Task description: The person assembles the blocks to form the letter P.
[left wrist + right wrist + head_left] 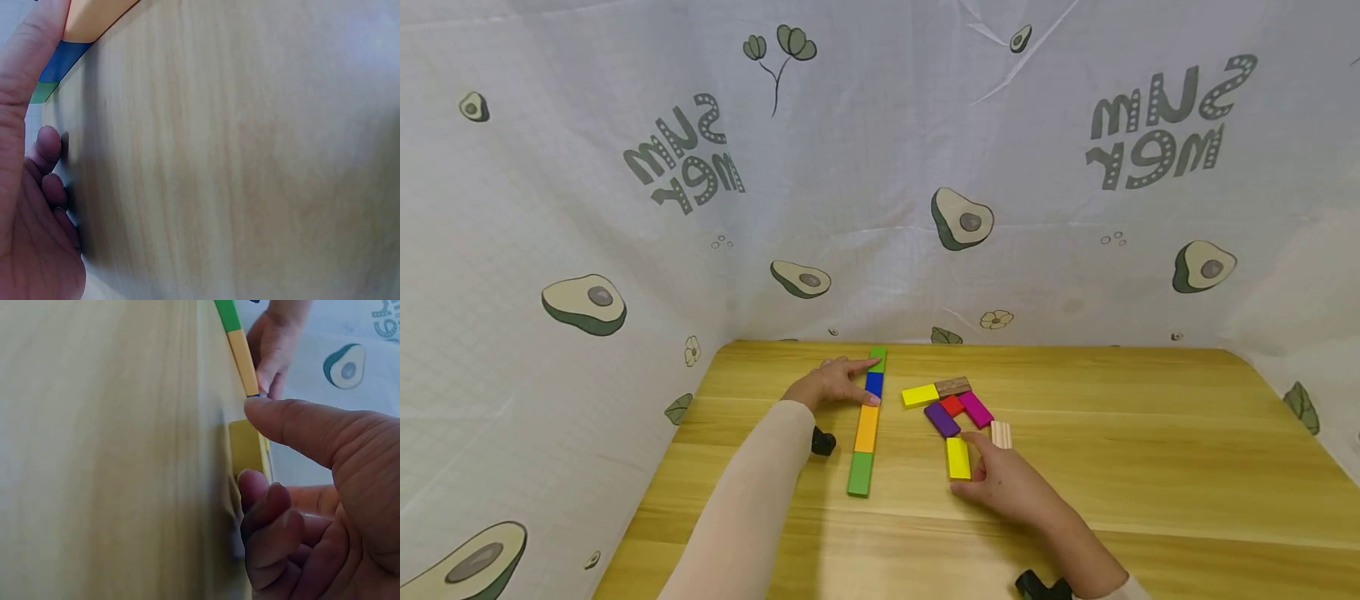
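Observation:
A straight row of blocks runs away from me: a near green block [861,475], an orange block [867,429], a blue block [874,384] and a far green block [877,360]. My left hand [831,385] rests on this row, its index finger at the far green block and its thumb where blue meets orange. To the right, my right hand [1011,483] holds a yellow block [958,458] by its two ends, between thumb and index finger. In the right wrist view the other fingers curl beside that yellow block [245,447].
Beyond the right hand lie a second yellow block [920,396], a brown block [953,386], a red block [952,406], a magenta block [977,410], a purple block [942,419] and a pale wooden block [1002,434]. A printed cloth [880,167] surrounds the wooden table [1150,467].

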Demonstrator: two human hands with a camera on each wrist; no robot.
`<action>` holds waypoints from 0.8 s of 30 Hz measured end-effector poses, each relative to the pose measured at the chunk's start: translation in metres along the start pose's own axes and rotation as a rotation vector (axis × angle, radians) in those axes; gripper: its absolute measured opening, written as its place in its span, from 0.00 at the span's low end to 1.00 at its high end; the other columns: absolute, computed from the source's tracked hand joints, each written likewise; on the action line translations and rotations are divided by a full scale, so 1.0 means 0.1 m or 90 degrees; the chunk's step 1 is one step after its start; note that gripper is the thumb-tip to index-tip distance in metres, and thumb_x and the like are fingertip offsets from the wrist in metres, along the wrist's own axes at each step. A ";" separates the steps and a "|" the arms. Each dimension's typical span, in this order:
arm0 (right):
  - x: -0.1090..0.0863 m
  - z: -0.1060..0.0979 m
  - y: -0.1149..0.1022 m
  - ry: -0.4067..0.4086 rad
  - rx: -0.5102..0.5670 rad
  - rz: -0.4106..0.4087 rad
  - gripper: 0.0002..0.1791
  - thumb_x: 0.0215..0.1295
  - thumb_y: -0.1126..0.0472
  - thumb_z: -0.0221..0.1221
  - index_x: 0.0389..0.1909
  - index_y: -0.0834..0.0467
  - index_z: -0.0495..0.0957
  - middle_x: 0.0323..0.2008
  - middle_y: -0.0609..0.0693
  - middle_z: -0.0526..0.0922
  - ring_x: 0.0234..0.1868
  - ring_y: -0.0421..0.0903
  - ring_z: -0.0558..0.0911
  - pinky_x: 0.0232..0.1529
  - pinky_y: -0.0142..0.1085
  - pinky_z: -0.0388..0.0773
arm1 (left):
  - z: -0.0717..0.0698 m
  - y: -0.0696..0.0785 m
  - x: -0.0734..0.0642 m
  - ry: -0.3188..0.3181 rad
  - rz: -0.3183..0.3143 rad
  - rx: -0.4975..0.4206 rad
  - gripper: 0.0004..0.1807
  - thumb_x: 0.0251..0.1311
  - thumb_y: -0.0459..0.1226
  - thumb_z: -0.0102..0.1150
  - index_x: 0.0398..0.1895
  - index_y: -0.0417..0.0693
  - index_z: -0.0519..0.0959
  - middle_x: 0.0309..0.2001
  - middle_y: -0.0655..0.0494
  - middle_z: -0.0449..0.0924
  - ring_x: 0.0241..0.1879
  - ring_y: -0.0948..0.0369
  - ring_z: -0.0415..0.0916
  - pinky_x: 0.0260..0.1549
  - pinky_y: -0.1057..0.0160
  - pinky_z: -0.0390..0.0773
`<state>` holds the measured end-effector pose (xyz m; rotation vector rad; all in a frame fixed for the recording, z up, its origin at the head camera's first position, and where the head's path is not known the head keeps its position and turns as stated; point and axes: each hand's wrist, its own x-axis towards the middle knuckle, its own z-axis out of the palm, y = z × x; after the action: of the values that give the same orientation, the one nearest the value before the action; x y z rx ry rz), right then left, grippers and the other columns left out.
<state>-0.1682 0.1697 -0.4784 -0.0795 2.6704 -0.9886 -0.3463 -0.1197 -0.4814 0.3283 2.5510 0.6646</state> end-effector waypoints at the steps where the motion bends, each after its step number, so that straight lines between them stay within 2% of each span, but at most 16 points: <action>1: 0.00 0.00 0.01 -0.003 0.006 -0.001 0.46 0.55 0.50 0.75 0.72 0.56 0.66 0.25 0.48 0.76 0.24 0.44 0.72 0.23 0.32 0.67 | 0.00 0.00 0.00 -0.001 0.000 0.001 0.49 0.50 0.64 0.73 0.76 0.86 0.59 0.79 0.50 0.58 0.77 0.44 0.50 0.73 0.30 0.55; 9: -0.01 0.02 0.03 0.007 0.026 -0.010 0.40 0.54 0.54 0.77 0.65 0.57 0.69 0.25 0.47 0.76 0.25 0.44 0.73 0.24 0.32 0.68 | -0.01 0.00 -0.01 -0.004 0.001 -0.002 0.49 0.50 0.64 0.73 0.76 0.86 0.59 0.80 0.51 0.56 0.79 0.43 0.47 0.73 0.29 0.53; 18: -0.01 0.02 0.06 0.007 0.036 -0.015 0.39 0.52 0.60 0.77 0.64 0.59 0.71 0.25 0.47 0.78 0.25 0.44 0.74 0.24 0.31 0.70 | -0.01 0.00 -0.01 -0.004 0.006 -0.010 0.48 0.51 0.63 0.73 0.76 0.85 0.60 0.79 0.51 0.57 0.79 0.43 0.47 0.74 0.30 0.52; 24: -0.01 0.04 0.05 -0.006 0.033 -0.038 0.38 0.52 0.56 0.77 0.63 0.59 0.71 0.25 0.46 0.78 0.25 0.43 0.74 0.24 0.30 0.69 | -0.01 -0.01 -0.02 -0.001 0.010 -0.010 0.49 0.50 0.63 0.73 0.76 0.85 0.60 0.79 0.51 0.57 0.78 0.43 0.48 0.74 0.29 0.52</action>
<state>-0.1657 0.1710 -0.4844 -0.1526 2.6457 -1.0724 -0.3456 -0.1217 -0.4805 0.3437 2.5432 0.6890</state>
